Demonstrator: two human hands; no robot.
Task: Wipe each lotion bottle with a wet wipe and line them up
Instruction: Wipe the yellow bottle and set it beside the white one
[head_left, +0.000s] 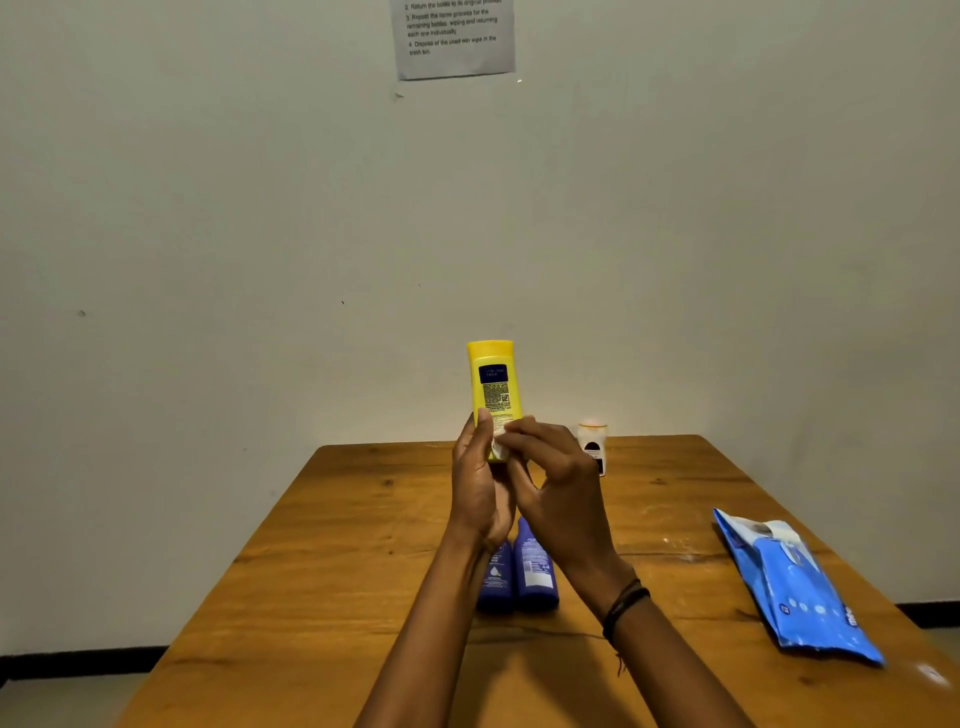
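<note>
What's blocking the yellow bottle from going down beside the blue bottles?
Nothing visible. The yellow bottle is held above the blue bottles; bare table shows to their left, and the wipes pack lies far right.

Your table (363, 545) is knotty wood with a dull sheen; the yellow bottle (491, 379) is smooth plastic; the wipes pack (795, 592) at right is glossy crinkled film; the far wall (208, 260) is matt.
</note>
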